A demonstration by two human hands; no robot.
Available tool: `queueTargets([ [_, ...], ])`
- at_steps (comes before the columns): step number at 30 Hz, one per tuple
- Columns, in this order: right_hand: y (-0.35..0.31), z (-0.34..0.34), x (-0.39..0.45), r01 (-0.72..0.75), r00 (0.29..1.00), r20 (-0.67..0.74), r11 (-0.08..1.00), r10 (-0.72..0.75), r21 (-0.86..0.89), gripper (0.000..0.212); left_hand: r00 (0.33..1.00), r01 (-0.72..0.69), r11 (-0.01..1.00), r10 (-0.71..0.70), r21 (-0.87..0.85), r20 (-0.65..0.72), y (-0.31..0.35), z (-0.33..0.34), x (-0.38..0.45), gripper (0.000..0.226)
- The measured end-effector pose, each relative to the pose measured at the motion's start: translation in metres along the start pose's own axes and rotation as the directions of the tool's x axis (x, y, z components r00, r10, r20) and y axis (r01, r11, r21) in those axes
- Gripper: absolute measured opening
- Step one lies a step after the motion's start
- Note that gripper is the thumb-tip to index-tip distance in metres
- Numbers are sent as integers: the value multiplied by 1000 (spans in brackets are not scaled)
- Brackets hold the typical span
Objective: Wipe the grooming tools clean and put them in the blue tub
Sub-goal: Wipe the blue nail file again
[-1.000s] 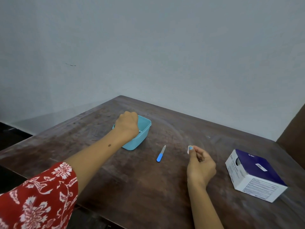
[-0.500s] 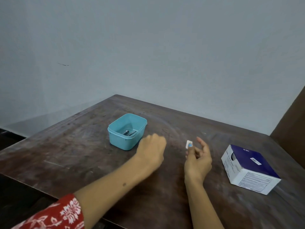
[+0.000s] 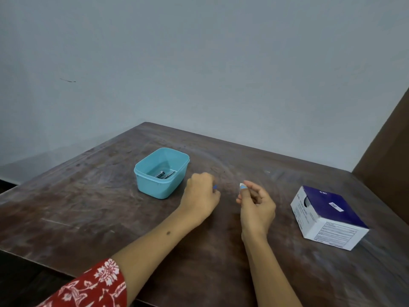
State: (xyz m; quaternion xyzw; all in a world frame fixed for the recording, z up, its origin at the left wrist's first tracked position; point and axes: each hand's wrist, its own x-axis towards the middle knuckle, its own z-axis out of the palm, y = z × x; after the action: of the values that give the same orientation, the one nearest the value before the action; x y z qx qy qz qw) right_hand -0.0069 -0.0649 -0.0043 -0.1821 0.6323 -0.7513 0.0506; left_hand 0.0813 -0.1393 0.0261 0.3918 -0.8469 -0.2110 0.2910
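Note:
The blue tub [image 3: 155, 187] stands on the wooden table [image 3: 88, 207], left of centre, with metal nail clippers [image 3: 164, 174] lying inside. My left hand [image 3: 202, 197] is curled over the blue nail file [image 3: 215, 186], of which only a small blue tip shows beside the fingers. My right hand [image 3: 254, 202] is a little to the right and pinches a small white and blue wipe [image 3: 242, 186] between thumb and forefinger.
A purple and white box [image 3: 329, 218] sits at the right of the table. A brown panel [image 3: 389, 169] rises at the far right. Grey walls meet behind the table's far corner.
My left hand left the tub, crossed right and closed over the nail file that lay on the table. My right hand stayed in place holding the wipe.

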Motion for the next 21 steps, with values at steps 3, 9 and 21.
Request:
queueTargets([
  [3,1,3,4,-16,1000,-27,1000,16,3,11,997,77,914,-77,-398,18,-1,14,7,29],
  [9,5,19,17,6,999,-48,999,-8,-49,16,986,154,752,-158,-641,52,-6,35,13,37],
  [21,7,25,21,121,993,21,977,-119,-178,6,984,171,598,-135,-783,112,-8,38,16,24],
])
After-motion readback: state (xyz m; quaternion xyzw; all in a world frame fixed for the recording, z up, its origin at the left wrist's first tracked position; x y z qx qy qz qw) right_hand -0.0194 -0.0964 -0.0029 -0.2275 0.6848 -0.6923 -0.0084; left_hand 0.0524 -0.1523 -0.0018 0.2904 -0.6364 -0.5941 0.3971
